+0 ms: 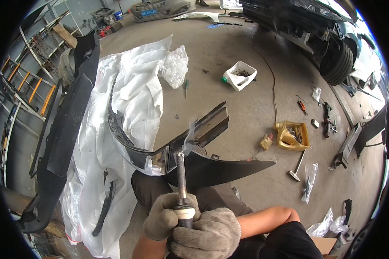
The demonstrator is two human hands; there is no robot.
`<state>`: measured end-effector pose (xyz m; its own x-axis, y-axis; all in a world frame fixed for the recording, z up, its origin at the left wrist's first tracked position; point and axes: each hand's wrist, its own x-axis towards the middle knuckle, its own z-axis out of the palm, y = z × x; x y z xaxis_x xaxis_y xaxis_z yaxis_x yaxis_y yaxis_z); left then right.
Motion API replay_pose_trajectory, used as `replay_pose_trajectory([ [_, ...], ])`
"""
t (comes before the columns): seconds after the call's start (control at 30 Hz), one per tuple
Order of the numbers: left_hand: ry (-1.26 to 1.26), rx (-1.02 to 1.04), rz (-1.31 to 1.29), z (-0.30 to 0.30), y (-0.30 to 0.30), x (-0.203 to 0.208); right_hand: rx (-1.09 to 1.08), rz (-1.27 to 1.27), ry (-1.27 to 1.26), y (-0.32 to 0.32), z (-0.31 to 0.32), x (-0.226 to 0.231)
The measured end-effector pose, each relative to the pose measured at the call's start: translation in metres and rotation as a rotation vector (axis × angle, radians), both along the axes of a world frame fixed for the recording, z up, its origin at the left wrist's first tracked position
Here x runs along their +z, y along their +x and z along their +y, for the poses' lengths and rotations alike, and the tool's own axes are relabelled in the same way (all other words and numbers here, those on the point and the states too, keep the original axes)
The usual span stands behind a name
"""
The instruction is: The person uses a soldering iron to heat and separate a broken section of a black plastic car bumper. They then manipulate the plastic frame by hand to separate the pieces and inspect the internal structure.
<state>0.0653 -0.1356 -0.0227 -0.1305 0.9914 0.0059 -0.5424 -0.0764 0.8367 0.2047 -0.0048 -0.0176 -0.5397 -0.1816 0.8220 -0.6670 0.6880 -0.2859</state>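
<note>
Both my hands, in grey knit gloves, are closed around a large soldering iron (182, 175) that points away from me. My left hand (162, 216) wraps the handle near its cream collar, and my right hand (209, 235) grips just below it on the right. Pale smoke (189, 136) rises by the iron's tip. Beneath the tip, a black plastic car trim piece (220, 170) lies across my lap, its curved arm reaching to the left and a forked part pointing away. Whether the tip touches the trim cannot be made out.
White plastic sheeting (136, 82) covers the floor at left, beside a long black bumper (69, 125). A cut white jug (240, 75) and a yellow cut-open container of tools (292, 134) stand ahead and right. A hammer (296, 172) and a screwdriver (186, 88) lie loose. A partly dismantled car (315, 34) stands far right.
</note>
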Motion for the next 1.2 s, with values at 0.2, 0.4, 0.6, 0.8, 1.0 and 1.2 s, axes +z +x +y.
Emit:
replay_pose_trajectory([
  [0.2,-0.028,0.109,-0.089,0.016,0.025,0.020,0.011,0.084,-0.347,0.020,0.008,0.013],
  [0.4,-0.170,-0.009,0.006,0.022,0.027,0.018,-0.084,-0.005,-0.280,0.038,0.016,-0.011],
  [0.6,-0.260,0.117,0.344,0.032,0.032,0.026,-0.223,-0.308,0.011,0.060,0.035,-0.002],
  [0.8,-0.201,0.238,0.598,0.038,0.036,0.023,-0.170,-0.549,-0.068,0.073,0.042,-0.005],
  [1.0,-0.029,0.851,1.128,0.029,0.006,0.012,-0.168,-0.722,-0.233,0.071,0.038,0.023],
  [1.2,-0.007,1.033,1.516,0.046,-0.034,-0.004,-0.329,-1.021,-0.788,0.065,0.021,0.043],
])
